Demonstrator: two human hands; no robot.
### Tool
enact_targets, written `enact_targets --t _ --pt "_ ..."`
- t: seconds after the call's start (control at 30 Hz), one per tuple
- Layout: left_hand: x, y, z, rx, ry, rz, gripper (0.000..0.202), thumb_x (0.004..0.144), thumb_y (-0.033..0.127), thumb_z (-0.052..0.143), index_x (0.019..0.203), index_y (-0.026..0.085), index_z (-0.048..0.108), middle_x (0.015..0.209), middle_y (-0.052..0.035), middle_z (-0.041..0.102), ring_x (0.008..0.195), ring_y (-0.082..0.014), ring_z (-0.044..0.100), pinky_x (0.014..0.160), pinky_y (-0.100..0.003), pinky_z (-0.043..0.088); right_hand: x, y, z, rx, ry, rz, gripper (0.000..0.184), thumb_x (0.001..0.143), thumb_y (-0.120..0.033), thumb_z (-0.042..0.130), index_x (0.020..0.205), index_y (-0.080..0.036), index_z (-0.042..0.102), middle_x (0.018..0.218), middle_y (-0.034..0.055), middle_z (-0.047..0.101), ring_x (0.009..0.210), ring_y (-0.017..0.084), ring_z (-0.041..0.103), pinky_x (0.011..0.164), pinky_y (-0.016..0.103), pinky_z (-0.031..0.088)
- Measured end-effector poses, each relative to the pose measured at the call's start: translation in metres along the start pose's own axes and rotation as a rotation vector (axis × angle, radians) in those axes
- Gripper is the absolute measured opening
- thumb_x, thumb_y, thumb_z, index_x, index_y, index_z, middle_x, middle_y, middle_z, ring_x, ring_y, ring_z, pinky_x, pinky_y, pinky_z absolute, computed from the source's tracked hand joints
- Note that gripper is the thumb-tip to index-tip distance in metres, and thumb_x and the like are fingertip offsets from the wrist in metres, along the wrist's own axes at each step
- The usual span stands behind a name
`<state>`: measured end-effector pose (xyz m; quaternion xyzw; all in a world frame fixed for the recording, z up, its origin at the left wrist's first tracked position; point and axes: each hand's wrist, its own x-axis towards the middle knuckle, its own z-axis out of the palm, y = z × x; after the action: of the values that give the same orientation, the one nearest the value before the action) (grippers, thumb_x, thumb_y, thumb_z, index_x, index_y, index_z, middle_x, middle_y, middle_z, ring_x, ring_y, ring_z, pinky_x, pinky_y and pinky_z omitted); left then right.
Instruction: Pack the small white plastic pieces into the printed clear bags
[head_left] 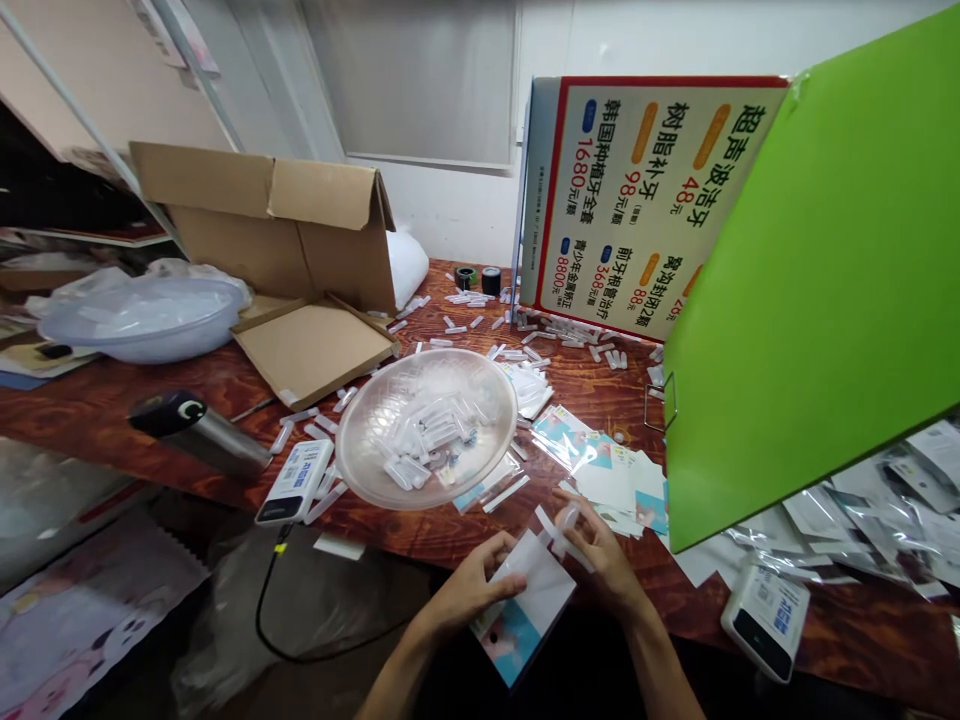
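My left hand (472, 590) grips a clear plastic bag with a white and blue printed card (538, 580) inside, its thumb lying across the front. At the bag's upper end, the fingers of my right hand (604, 550) are closed around a small translucent plastic piece (568, 520). Whether that piece is partly inside the bag, I cannot tell. Beyond both hands stands a round translucent bowl (352, 440) with many small clear plastic pieces (439, 425) in it. To the right of the bowl lie overlapping printed cards (615, 475), close to my right hand.
A green board (810, 300) and a printed sign (622, 200) stand on the right. Cardboard boxes (315, 350), a steel flask (217, 435) and a cabled white device (296, 480) are on the left. Another white device (769, 615) sits near the right front edge.
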<state>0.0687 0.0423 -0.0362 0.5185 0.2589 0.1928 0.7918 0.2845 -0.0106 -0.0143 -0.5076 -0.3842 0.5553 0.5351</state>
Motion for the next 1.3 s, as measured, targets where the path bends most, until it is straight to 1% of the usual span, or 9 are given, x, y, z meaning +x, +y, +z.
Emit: enact_targets --t 0.1,0.23,0.5,0.67,0.8,0.9,1.07,1.2,1.3 --pt "-0.006 0.003 -0.004 0.000 0.022 0.020 0.059 0.076 0.066 0.073 0.102 0.017 0.055 0.095 -0.0025 0.059 0.086 -0.0167 0.054 0.075 -0.024 0.040 0.008 -0.011 0.010 0.010 -0.001 0.007 0.069 0.075 -0.059 0.078 0.132 -0.027 0.054 0.081 0.0010 0.064 0.065 0.017 0.059 0.058 0.027 0.049" --pt "-0.018 0.012 -0.009 0.085 0.058 0.083 0.055 0.086 0.066 0.062 0.112 0.018 0.056 0.106 -0.0049 0.058 0.099 -0.0197 0.053 0.086 -0.027 0.041 0.022 -0.026 0.025 -0.195 -0.043 -0.038 0.038 0.083 -0.056 0.070 0.099 -0.021 0.073 0.085 0.0070 0.070 0.075 0.020 0.064 0.061 0.029 0.051" --pt "-0.058 0.017 -0.024 -0.008 0.140 0.156 0.052 0.085 0.063 0.066 0.112 0.020 0.054 0.102 -0.0017 0.057 0.095 -0.0168 0.053 0.084 -0.025 0.040 0.060 -0.079 0.063 -0.555 -0.563 -0.231 0.028 0.085 -0.046 0.073 0.070 -0.022 0.075 0.079 0.0056 0.069 0.077 0.021 0.063 0.071 0.032 0.048" --pt "-0.083 0.011 -0.027 -0.214 0.305 0.206 0.051 0.079 0.059 0.075 0.105 0.020 0.053 0.095 -0.0022 0.062 0.085 -0.0159 0.058 0.077 -0.025 0.043 0.145 -0.108 0.142 -1.059 -0.578 -0.433 0.021 0.094 -0.034 0.061 0.088 -0.019 0.073 0.077 0.0051 0.070 0.071 0.019 0.062 0.068 0.029 0.044" --pt "-0.088 0.016 -0.029 -0.284 0.506 0.216 0.056 0.075 0.060 0.077 0.109 0.020 0.055 0.105 -0.0083 0.068 0.093 -0.0218 0.063 0.083 -0.030 0.047 0.197 -0.088 0.212 -1.452 -0.613 -0.309 0.033 0.084 -0.015 0.068 0.116 -0.010 0.065 0.101 0.0195 0.072 0.089 0.029 0.068 0.072 0.033 0.048" --pt "-0.084 0.023 -0.032 -0.218 0.600 0.229 0.067 0.064 0.058 0.086 0.110 0.019 0.055 0.110 -0.0111 0.070 0.100 -0.0264 0.065 0.087 -0.032 0.049 0.208 -0.070 0.233 -1.449 -0.653 -0.269 0.044 0.071 0.001 0.066 0.114 -0.006 0.065 0.103 0.0238 0.071 0.089 0.033 0.069 0.070 0.034 0.049" --pt "-0.079 0.034 -0.034 -0.073 0.721 0.193 0.057 0.066 0.050 0.085 0.104 0.019 0.056 0.100 -0.0054 0.072 0.093 -0.0230 0.066 0.080 -0.028 0.051 0.192 -0.085 0.200 -1.280 -0.659 -0.281 0.035 0.083 -0.006 0.056 0.117 -0.010 0.063 0.097 0.0139 0.071 0.080 0.022 0.069 0.066 0.027 0.049" --pt "-0.073 0.041 -0.032 -0.078 0.632 0.203 0.058 0.068 0.047 0.084 0.110 0.018 0.058 0.103 -0.0067 0.072 0.096 -0.0246 0.067 0.084 -0.030 0.051 0.155 -0.110 0.138 -0.653 -0.748 -0.135 0.037 0.097 -0.042 0.051 0.117 -0.013 0.064 0.067 -0.0008 0.061 0.059 0.014 0.060 0.059 0.025 0.047" --pt "-0.063 0.043 -0.028 -0.113 0.532 0.219 0.063 0.067 0.047 0.085 0.116 0.017 0.059 0.114 -0.0100 0.072 0.104 -0.0280 0.066 0.090 -0.033 0.051 0.119 -0.114 0.095 -0.481 -0.703 -0.080 0.046 0.090 -0.056 0.060 0.112 -0.016 0.066 0.066 -0.0019 0.059 0.061 0.014 0.059 0.059 0.026 0.047"
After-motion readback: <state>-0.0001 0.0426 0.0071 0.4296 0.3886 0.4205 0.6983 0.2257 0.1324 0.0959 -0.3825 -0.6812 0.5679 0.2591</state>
